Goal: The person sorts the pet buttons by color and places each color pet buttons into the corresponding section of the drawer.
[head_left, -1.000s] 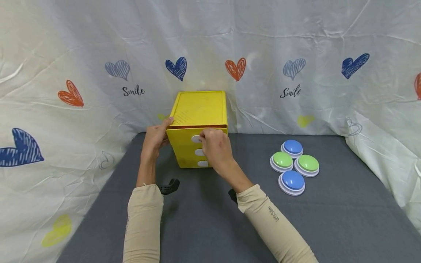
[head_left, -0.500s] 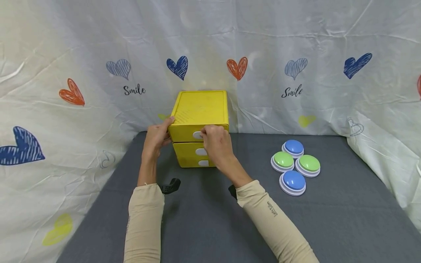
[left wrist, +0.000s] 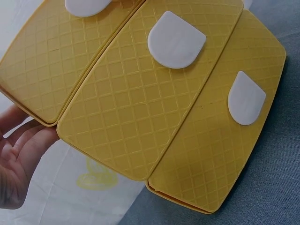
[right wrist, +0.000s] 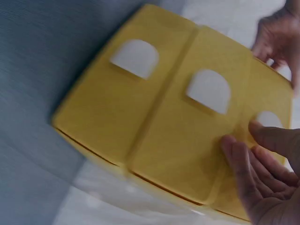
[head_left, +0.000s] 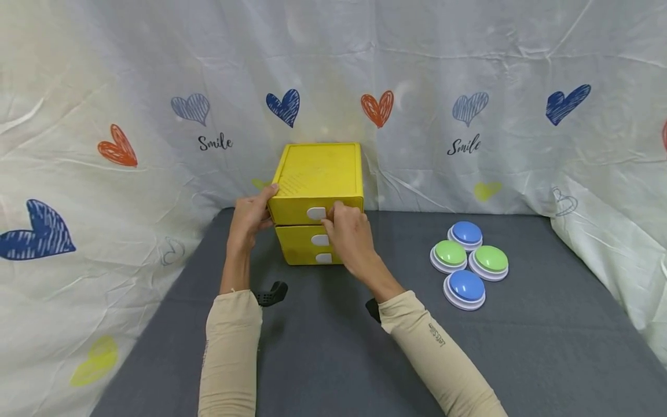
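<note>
A yellow drawer box with three stacked drawers stands on the dark table, each drawer front bearing a white knob. At its upper left front corner, my left hand grips the box, thumb along the top edge and fingers against the side. My right hand is by the right part of the top drawer, its thumb tip close to the top knob. In the right wrist view, that hand's fingers are loosely bent over the drawer fronts, off the knob. All three drawers appear pushed in.
To the right on the table sit several round push buttons in white bases, among them a green button and a blue button. A white curtain with printed hearts hangs behind the box and along both sides.
The top drawer has gone in, and the gap under the box's top has disappeared. My right hand has then let go of the top knob and shifted slightly right. My left hand stays put.
</note>
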`<control>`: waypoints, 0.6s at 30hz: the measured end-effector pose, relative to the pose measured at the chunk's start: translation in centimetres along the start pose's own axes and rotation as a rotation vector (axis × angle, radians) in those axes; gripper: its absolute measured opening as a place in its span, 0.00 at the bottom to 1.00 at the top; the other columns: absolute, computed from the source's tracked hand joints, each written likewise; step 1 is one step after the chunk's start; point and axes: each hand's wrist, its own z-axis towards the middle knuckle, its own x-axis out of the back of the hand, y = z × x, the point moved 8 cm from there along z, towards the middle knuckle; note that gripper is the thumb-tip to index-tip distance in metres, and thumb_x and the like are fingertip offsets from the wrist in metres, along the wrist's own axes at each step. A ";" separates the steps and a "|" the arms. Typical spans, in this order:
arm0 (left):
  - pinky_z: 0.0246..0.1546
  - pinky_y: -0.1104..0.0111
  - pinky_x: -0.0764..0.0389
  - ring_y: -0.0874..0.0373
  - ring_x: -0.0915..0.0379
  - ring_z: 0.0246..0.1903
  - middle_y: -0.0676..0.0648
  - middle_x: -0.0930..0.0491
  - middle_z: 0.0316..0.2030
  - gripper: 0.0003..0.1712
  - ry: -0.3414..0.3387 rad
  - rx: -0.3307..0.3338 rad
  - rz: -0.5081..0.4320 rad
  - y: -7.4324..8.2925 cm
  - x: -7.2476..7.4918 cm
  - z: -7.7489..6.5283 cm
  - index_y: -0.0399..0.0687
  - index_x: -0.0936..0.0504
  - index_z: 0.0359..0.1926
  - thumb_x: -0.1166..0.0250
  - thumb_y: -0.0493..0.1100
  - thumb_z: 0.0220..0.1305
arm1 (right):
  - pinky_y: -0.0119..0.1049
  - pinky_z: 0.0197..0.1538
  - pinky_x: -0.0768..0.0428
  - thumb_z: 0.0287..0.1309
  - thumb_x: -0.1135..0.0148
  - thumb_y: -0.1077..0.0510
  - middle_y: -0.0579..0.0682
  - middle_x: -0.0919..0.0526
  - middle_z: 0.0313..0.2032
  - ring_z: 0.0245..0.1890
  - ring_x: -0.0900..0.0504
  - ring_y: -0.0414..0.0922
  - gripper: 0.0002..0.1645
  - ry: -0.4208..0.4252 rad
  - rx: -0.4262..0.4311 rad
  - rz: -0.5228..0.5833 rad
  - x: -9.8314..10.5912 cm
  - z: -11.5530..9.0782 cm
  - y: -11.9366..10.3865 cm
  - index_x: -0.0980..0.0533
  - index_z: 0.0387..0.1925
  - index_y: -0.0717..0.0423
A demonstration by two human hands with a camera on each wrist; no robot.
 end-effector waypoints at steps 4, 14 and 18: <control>0.38 0.63 0.21 0.59 0.21 0.32 0.51 0.20 0.25 0.36 0.005 -0.006 -0.012 0.2 0.0 0.1 0.43 0.22 0.24 0.37 0.74 0.42 | 0.33 0.21 0.27 0.52 0.34 0.58 0.44 0.23 0.20 0.17 0.25 0.40 0.06 -0.006 0.021 -0.041 -0.4 -1.0 0.0 0.23 0.24 0.53; 0.38 0.63 0.21 0.58 0.20 0.35 0.47 0.17 0.31 0.39 -0.021 -0.017 -0.033 0.2 -0.1 0.0 0.38 0.19 0.34 0.38 0.73 0.45 | 0.31 0.11 0.41 0.58 0.43 0.63 0.45 0.36 0.10 0.07 0.37 0.40 0.21 -0.102 0.044 -0.079 -3.9 -2.6 -0.1 0.35 0.12 0.50; 0.35 0.63 0.20 0.57 0.21 0.28 0.48 0.22 0.19 0.37 -0.006 -0.018 -0.032 0.1 0.0 -0.1 0.40 0.21 0.25 0.37 0.73 0.43 | 0.31 0.11 0.40 0.58 0.43 0.63 0.46 0.39 0.09 0.07 0.38 0.41 0.22 -0.139 0.049 -0.103 -3.8 -2.7 -0.2 0.36 0.10 0.51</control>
